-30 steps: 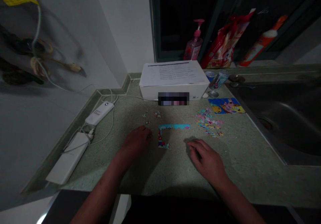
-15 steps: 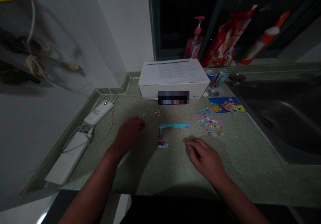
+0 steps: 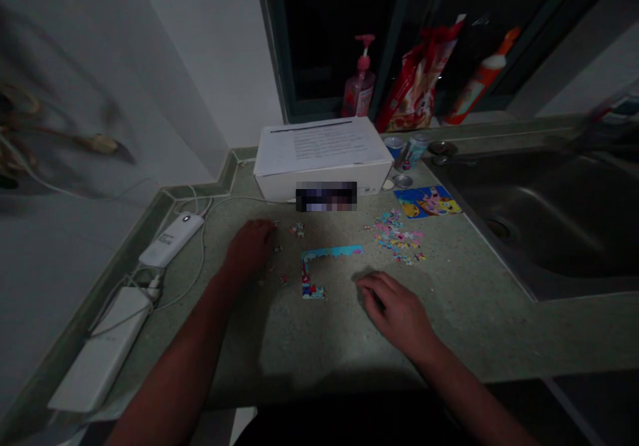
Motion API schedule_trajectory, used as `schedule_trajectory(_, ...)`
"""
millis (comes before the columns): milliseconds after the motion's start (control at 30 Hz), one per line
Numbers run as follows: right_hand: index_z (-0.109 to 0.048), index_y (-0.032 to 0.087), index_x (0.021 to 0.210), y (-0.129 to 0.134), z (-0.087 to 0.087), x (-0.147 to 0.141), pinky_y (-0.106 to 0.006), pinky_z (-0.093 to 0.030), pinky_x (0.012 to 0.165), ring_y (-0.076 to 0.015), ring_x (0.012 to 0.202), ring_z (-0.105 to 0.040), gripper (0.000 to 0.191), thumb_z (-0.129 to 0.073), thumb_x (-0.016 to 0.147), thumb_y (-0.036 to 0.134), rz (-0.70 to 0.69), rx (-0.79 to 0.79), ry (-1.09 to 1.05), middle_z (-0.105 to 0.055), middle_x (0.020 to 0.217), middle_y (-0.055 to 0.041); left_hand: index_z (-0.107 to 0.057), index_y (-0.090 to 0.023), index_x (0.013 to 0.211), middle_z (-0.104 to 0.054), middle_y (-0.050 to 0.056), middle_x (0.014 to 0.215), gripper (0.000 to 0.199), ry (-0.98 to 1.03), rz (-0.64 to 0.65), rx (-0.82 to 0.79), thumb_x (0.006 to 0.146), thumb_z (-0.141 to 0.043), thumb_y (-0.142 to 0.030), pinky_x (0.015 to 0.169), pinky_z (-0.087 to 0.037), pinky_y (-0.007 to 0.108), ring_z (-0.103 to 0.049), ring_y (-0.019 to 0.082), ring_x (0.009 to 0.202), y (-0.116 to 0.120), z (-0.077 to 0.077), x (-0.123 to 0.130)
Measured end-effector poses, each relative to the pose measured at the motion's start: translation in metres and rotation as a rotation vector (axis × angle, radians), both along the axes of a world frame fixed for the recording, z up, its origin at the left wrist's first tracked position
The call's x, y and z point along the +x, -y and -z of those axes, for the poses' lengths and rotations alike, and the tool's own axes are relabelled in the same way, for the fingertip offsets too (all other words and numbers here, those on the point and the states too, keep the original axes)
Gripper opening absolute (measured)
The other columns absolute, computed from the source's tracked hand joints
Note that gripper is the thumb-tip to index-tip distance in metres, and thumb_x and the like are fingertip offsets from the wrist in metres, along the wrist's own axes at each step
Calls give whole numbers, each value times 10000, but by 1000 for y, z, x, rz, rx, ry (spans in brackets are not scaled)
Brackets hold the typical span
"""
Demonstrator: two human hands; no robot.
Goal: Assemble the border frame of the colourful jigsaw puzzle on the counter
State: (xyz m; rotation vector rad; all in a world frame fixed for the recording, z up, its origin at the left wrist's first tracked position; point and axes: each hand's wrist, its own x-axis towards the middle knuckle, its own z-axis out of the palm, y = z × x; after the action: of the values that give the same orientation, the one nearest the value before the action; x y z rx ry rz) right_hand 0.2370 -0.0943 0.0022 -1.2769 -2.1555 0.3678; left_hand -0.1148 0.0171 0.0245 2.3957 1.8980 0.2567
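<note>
A partly joined jigsaw puzzle (image 3: pixel 305 274) lies on the counter between my hands, with a blue top strip, a left side and a short bottom piece. My left hand (image 3: pixel 249 245) is left of it with curled fingers, the tips against or beside a small puzzle piece (image 3: pixel 276 223). Whether they grip anything is hidden. My right hand (image 3: pixel 394 306) rests low, right of the puzzle, thumb and fingers drawn together; whatever is between them cannot be made out. A heap of colourful loose pieces (image 3: pixel 399 238) lies beyond it. A small cluster of pieces (image 3: pixel 297 229) lies above the puzzle.
A white box (image 3: pixel 319 150) with a printed sheet stands at the back. Beside it are cans (image 3: pixel 412 152) and a cartoon picture card (image 3: pixel 429 202). At right is the steel sink (image 3: pixel 519 233). White power banks (image 3: pixel 172 239) with cables lie at left.
The view has swung to the right, so everything sits further left. My left hand has shifted slightly away from me, uncovering small pieces on the counter. My right hand has stayed nearly in place.
</note>
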Motion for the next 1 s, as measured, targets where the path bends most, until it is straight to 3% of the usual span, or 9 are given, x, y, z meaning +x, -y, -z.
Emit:
schedule_trajectory(300, -708, 232, 1118, -13, -10, 10, -343, -619, 787, -205, 907, -761, 227, -491, 1053, 213, -31, 29, 50, -766, 1029, -61, -756, -139, 1279, -735, 151, 1354, 412, 38, 16, 43, 1028, -446, -242, 1171, -480, 485, -631, 323, 1272, 4, 11, -4)
schedule_trajectory(600, -765, 232, 1086, -97, -48, 42, -350, -567, 745, -241, 892, -742, 242, -537, 1028, 287, 166, 185, 109, -782, 1026, -81, -749, -162, 1278, -732, 148, 1357, 391, 79, 23, 60, 1031, -453, -233, 1173, -480, 516, -636, 311, 1274, 10, 12, -4)
schedule_trajectory(733, -774, 216, 1097, -117, -41, 46, -372, -560, 748, -244, 831, -722, 253, -549, 1004, 286, 226, 199, 88, -776, 1028, -99, -756, -179, 1264, -736, 139, 1359, 372, 94, 20, 56, 1010, -486, -208, 1178, -483, 517, -642, 307, 1279, 12, 13, -5)
schedule_trajectory(867, -773, 208, 1118, -112, -24, 55, -359, -554, 707, -218, 747, -706, 273, -544, 1018, 317, 244, 158, 33, -775, 1022, -88, -757, -185, 1264, -738, 137, 1359, 364, 110, 24, 39, 1025, -485, -225, 1168, -497, 517, -644, 306, 1287, 14, 9, -5)
schedule_trajectory(1000, -773, 200, 1113, -107, -18, 61, -359, -545, 684, -212, 722, -701, 280, -543, 1012, 324, 233, 158, 12, -776, 1010, -85, -755, -172, 1259, -741, 136, 1349, 362, 116, 32, 15, 1032, -477, -227, 1179, -486, 507, -642, 299, 1289, 15, 5, -4)
